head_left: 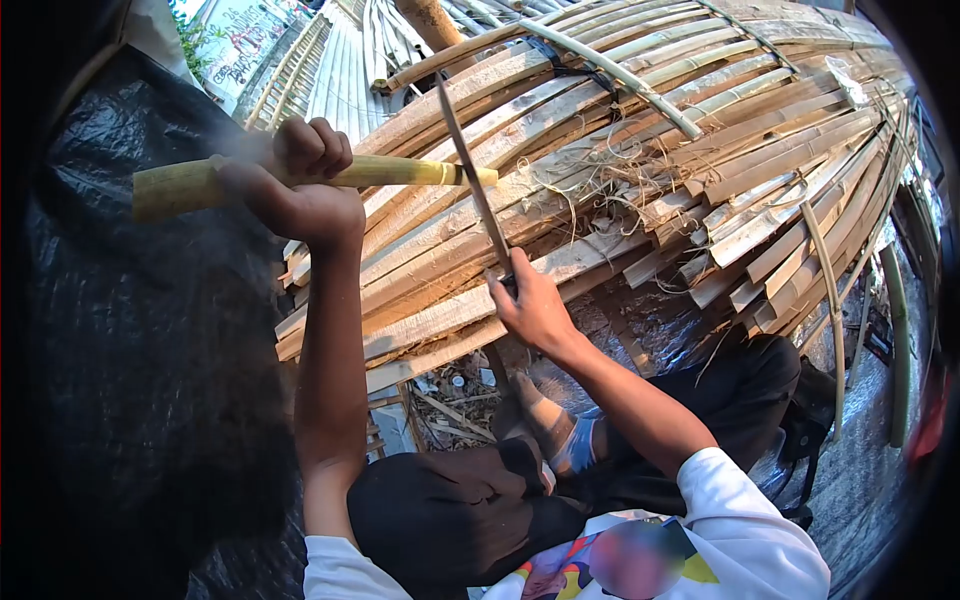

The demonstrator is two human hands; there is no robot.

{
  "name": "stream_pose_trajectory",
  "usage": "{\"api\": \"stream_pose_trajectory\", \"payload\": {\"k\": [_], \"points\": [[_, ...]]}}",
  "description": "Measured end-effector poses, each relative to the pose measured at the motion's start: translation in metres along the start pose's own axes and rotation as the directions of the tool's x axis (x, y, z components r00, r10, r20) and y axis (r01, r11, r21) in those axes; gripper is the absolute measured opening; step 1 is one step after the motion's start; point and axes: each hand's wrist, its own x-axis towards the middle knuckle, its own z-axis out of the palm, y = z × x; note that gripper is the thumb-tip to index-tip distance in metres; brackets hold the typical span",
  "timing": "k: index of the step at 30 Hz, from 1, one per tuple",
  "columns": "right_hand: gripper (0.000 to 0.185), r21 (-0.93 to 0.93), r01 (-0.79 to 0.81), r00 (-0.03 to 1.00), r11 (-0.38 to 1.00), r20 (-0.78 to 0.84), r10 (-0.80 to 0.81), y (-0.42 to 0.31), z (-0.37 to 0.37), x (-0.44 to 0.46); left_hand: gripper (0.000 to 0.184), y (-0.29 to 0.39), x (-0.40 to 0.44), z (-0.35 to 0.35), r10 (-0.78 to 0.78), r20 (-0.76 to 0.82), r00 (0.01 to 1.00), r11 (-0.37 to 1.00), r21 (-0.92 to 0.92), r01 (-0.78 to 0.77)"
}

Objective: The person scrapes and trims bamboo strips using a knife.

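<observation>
My left hand is wrapped round a yellow-green bamboo pole, held level above a pile of split bamboo. The pole's thick end juts out to the left, and its narrower, pale end points right. A dark ring marks the pole near that tip. My right hand grips the dark handle of a long, narrow-bladed knife. The blade slants up and to the left, crossing the pole beside the dark ring. Whether its edge bites into the bamboo I cannot tell.
Bundled bamboo strips stretch across the front, topped with curly shavings. Black plastic sheeting hangs or lies at left. My bent legs are close below. Loose bamboo sticks stand at right.
</observation>
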Motion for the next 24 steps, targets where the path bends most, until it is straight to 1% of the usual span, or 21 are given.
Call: {"api": "stream_pose_trajectory", "payload": {"k": [2, 3, 4, 6, 7, 9, 10, 12, 13, 14, 15, 16, 17, 18, 20, 21, 22, 24], "points": [[0.028, 0.037, -0.119, 0.991, 0.992, -0.061, 0.121, 0.036, -0.01, -0.004, 0.045, 0.001, -0.004, 0.001, 0.058, 0.117, 0.991, 0.998, -0.023, -0.056], [0.028, 0.019, -0.144, 0.987, 0.989, -0.063, 0.145, 0.048, -0.017, -0.013, 0.043, 0.0, -0.007, 0.002, 0.114, 0.157, 0.981, 0.993, -0.02, -0.113], [0.028, 0.0, -0.176, 0.982, 0.984, -0.063, 0.176, 0.058, -0.023, -0.027, 0.044, 0.002, -0.009, 0.006, 0.105, 0.12, 0.987, 0.994, -0.013, -0.104], [0.027, 0.0, -0.212, 0.975, 0.977, -0.065, 0.212, 0.065, -0.036, -0.054, 0.045, 0.0, -0.004, -0.001, 0.111, 0.125, 0.986, 0.99, 0.072, -0.121], [0.027, -0.012, -0.209, 0.976, 0.978, -0.06, 0.208, 0.072, -0.041, -0.066, 0.045, -0.003, -0.001, -0.004, 0.116, 0.114, 0.987, 0.99, 0.072, -0.124], [0.026, 0.088, -0.28, 0.958, 0.956, -0.031, 0.284, 0.09, -0.048, -0.085, 0.051, -0.008, 0.009, -0.01, 0.128, -0.071, 0.989, 0.99, 0.07, -0.123], [0.026, 0.078, -0.267, 0.962, 0.961, -0.028, 0.27, 0.099, -0.05, -0.095, 0.051, -0.006, 0.01, -0.01, 0.143, -0.081, 0.986, 0.988, 0.071, -0.137], [0.026, 0.143, -0.298, 0.951, 0.944, -0.035, 0.306, 0.115, -0.052, -0.113, 0.057, -0.002, 0.014, -0.013, -0.02, -0.128, 0.992, 0.993, -0.119, 0.005], [0.026, 0.121, -0.304, 0.951, 0.945, -0.029, 0.309, 0.117, -0.052, -0.121, 0.061, -0.004, 0.017, -0.016, -0.04, -0.137, 0.99, 0.994, -0.111, 0.025], [0.026, 0.1, -0.311, 0.949, 0.945, -0.022, 0.315, 0.118, -0.052, -0.128, 0.06, -0.006, 0.017, -0.019, -0.024, -0.15, 0.988, 1.0, -0.024, 0.021], [0.025, 0.084, -0.227, 0.971, 0.97, -0.062, 0.232, 0.129, -0.047, -0.135, 0.061, -0.006, 0.017, -0.02, 0.016, -0.15, 0.989, 0.998, 0.061, -0.006], [0.025, 0.111, -0.284, 0.957, 0.953, -0.033, 0.289, 0.131, -0.045, -0.14, 0.061, -0.007, 0.018, -0.021, 0.054, -0.146, 0.988, 0.989, 0.146, -0.032], [0.023, 0.111, -0.232, 0.971, 0.966, -0.038, 0.237, 0.136, -0.042, -0.145, 0.057, -0.009, 0.019, -0.024, 0.062, -0.135, 0.989, 0.998, 0.029, -0.059], [0.021, 0.113, -0.181, 0.981, 0.977, -0.045, 0.187, 0.137, -0.04, -0.147, 0.057, -0.005, 0.02, -0.024, 0.067, -0.139, 0.988, 0.997, 0.034, -0.062], [0.02, 0.114, -0.194, 0.979, 0.974, -0.034, 0.199, 0.138, -0.039, -0.15, 0.05, 0.003, 0.021, -0.022, 0.117, -0.044, 0.992, 0.978, 0.177, -0.108], [0.02, 0.114, -0.211, 0.976, 0.971, -0.026, 0.215, 0.135, -0.04, -0.151, 0.04, 0.007, 0.019, -0.021, 0.126, -0.044, 0.991, 0.972, 0.207, -0.115], [0.02, 0.112, -0.211, 0.976, 0.971, -0.028, 0.215, 0.132, -0.042, -0.15, 0.04, 0.01, 0.017, -0.018, 0.127, -0.045, 0.991, 0.972, 0.205, -0.115], [0.026, 0.092, -0.263, 0.964, 0.96, -0.007, 0.265, 0.121, -0.047, -0.142, 0.032, 0.017, 0.017, -0.009, 0.188, -0.043, 0.981, 0.94, 0.296, -0.168]]}}
